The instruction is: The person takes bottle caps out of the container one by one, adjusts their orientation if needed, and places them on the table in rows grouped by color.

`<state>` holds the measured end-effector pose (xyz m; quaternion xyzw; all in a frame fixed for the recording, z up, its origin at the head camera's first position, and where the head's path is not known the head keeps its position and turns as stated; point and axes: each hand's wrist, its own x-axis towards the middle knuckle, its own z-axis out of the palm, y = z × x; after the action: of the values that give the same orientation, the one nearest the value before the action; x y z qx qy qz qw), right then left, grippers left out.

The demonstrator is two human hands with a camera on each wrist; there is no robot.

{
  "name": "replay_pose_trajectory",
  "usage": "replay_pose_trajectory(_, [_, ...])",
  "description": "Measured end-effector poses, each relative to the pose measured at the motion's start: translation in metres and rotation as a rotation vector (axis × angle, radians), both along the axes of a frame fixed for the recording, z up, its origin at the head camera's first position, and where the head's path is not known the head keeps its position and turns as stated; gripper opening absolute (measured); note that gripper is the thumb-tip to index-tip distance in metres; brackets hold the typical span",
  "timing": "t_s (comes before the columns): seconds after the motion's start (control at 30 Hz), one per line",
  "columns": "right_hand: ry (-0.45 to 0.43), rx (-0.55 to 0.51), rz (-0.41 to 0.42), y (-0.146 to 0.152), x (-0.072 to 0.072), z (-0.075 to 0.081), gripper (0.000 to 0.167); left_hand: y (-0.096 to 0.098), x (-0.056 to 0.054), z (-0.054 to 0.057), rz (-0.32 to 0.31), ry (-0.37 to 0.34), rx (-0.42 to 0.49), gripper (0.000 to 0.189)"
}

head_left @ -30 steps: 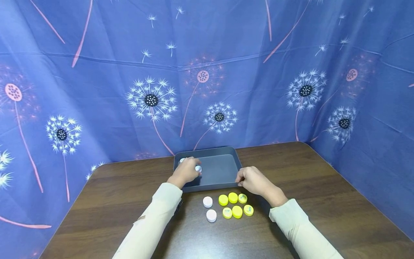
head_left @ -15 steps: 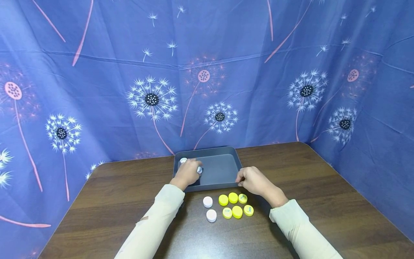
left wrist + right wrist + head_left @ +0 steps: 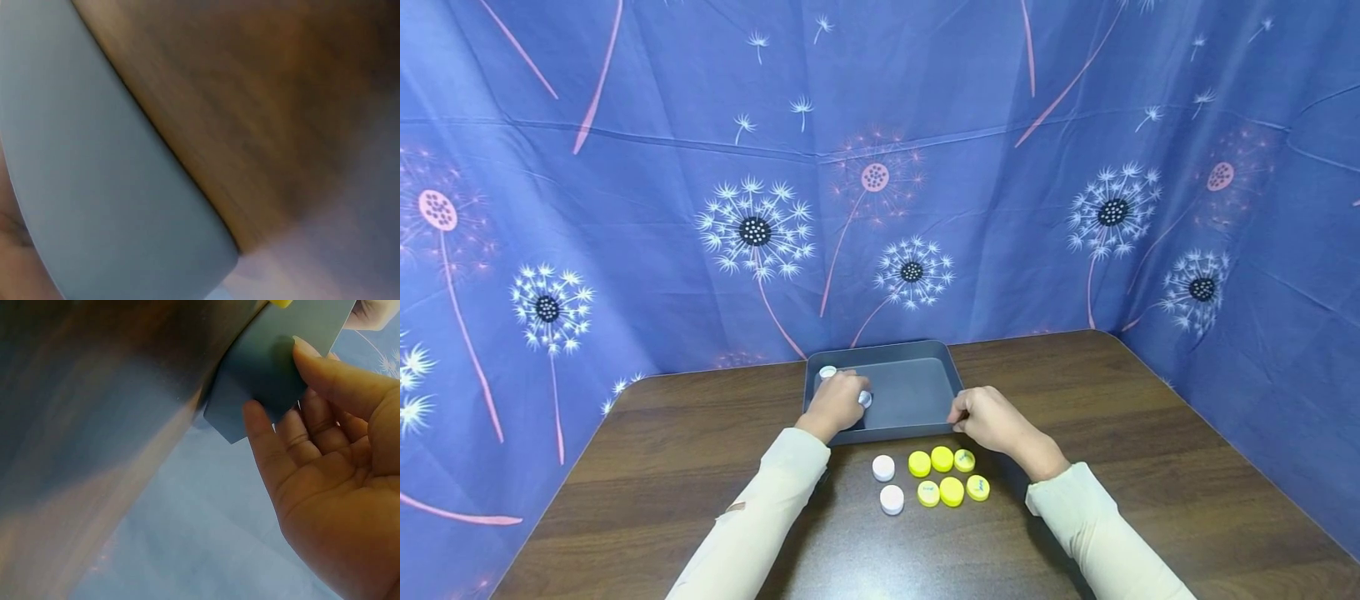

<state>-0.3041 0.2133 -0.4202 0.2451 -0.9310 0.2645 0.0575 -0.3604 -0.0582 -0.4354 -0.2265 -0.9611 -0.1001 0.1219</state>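
Blue dandelion-print cloth (image 3: 1000, 283) hangs behind a brown wood-grain tabletop (image 3: 662, 467), and a dark grey tray (image 3: 917, 392) sits on that tabletop near its far edge. The left hand (image 3: 837, 402) reaches into the tray's left end; its grip is curled and appears to pinch a white cap (image 3: 865, 399), though the head view hides part of the hold and the left wrist view shows mainly the tray's outer wall. An upturned cap (image 3: 827, 372) lies in the far left corner. The right hand (image 3: 996, 419) grips the near right corner between thumb and fingers, a sensible brace: light, steady pressure there should stop the tray from sliding. To set the cap neatly, lower it flat to the tray floor, then part the fingers straight up so the upturned one is not nudged. Two white caps (image 3: 892, 500) and six yellow caps (image 3: 951, 492) lie in front of the tray; a low sleeve could sweep them, so a raised forearm seems wise.
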Motion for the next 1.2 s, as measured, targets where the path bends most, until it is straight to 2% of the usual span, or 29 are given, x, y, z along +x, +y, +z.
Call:
replay_pose_trajectory(0.2, [0.0,0.002,-0.006,-0.001,0.001,0.0,0.02,0.001,0.004,0.002,0.002,0.005,-0.032,0.043])
replay_pose_trajectory(0.5, [0.013,0.006,0.004,0.001,0.0,0.0,0.02,0.002,0.011,0.011,0.014,-0.013,-0.009,0.033])
replay_pose_trajectory(0.7, [0.006,0.006,-0.01,-0.001,0.001,0.001,0.019,-0.002,0.016,0.019,-0.003,-0.012,0.067,0.025])
replay_pose_trajectory(0.87, [-0.008,0.01,-0.028,-0.002,0.002,0.001,0.02,-0.008,0.023,0.024,-0.055,0.014,0.196,0.021])
replay_pose_trajectory(1.0, [-0.006,0.008,-0.022,-0.002,0.001,0.0,0.021,-0.017,0.034,0.029,-0.077,0.01,0.322,0.018])
replay_pose_trajectory(1.13, [0.007,0.01,-0.002,-0.001,0.0,-0.001,0.021,-0.026,0.048,0.032,-0.088,0.017,0.393,0.023])
replay_pose_trajectory(1.2, [0.008,0.01,0.01,-0.001,0.0,-0.001,0.021,-0.031,0.055,0.031,-0.113,0.023,0.42,0.026])
